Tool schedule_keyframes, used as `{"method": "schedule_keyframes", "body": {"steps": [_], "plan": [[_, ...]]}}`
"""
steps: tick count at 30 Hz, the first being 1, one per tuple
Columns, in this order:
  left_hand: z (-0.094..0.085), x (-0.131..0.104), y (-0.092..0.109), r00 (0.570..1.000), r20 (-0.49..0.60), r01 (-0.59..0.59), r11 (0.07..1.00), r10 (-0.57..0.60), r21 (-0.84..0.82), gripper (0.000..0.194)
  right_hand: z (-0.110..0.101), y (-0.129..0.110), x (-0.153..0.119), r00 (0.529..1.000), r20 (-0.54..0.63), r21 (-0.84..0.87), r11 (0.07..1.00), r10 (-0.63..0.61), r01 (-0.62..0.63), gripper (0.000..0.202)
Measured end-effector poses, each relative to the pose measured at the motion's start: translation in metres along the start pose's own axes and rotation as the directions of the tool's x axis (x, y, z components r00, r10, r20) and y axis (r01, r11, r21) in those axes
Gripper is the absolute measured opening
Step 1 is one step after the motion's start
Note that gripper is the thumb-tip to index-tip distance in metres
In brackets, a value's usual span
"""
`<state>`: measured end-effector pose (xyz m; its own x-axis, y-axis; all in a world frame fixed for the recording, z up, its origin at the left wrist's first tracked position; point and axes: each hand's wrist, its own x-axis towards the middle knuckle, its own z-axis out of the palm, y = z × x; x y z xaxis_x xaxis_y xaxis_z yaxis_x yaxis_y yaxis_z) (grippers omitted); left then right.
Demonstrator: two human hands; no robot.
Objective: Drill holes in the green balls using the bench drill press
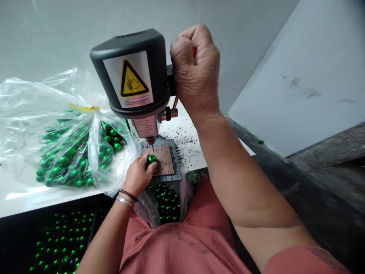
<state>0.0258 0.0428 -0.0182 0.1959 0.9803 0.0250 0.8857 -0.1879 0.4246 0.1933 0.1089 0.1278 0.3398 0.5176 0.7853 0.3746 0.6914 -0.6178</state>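
Note:
A small bench drill press (134,76) with a yellow warning triangle stands on the white table. My left hand (139,171) pinches a shiny green ball (152,159) between thumb and fingers on a brown board (165,160), which lies on the press's grey slotted base (178,171). Just above the ball points the thin drill bit (153,148); whether they touch, I cannot tell. Up at the right of the motor housing, my right hand (196,68) is wrapped round the press's feed handle, mostly hidden, with a bit of red showing between the fingers.
On the left, a clear plastic bag (65,152) tied with a yellow strip holds many green balls. More balls fill an open bag (165,205) by my lap and a dark container (59,239) below the table. Dark shavings litter the table (189,140). One ball (261,142) lies at the right.

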Motion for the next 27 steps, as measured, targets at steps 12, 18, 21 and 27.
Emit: {"method": "schedule_keyframes", "body": {"steps": [12, 18, 21, 27], "plan": [[-0.001, 0.012, -0.013, 0.986, 0.065, 0.165, 0.916, -0.152, -0.367, 0.038, 0.000, 0.001, 0.000, 0.999, 0.007, 0.053, 0.998, -0.037, 0.037, 0.019], [-0.002, 0.017, 0.001, 0.991, 0.022, 0.135, 0.975, -0.133, -0.177, 0.040, 0.000, 0.001, 0.000, 0.999, 0.017, 0.060, 0.997, -0.050, 0.048, 0.018], [-0.002, 0.021, 0.005, 0.996, -0.003, 0.088, 0.991, -0.089, -0.105, 0.043, -0.001, 0.001, 0.000, 0.999, 0.017, 0.054, 0.998, -0.045, 0.044, 0.018], [0.000, 0.028, -0.003, 0.999, 0.025, 0.042, 0.997, -0.040, -0.072, 0.042, 0.000, 0.001, 0.000, 0.999, 0.024, 0.028, 0.999, -0.039, 0.038, 0.019]]}}
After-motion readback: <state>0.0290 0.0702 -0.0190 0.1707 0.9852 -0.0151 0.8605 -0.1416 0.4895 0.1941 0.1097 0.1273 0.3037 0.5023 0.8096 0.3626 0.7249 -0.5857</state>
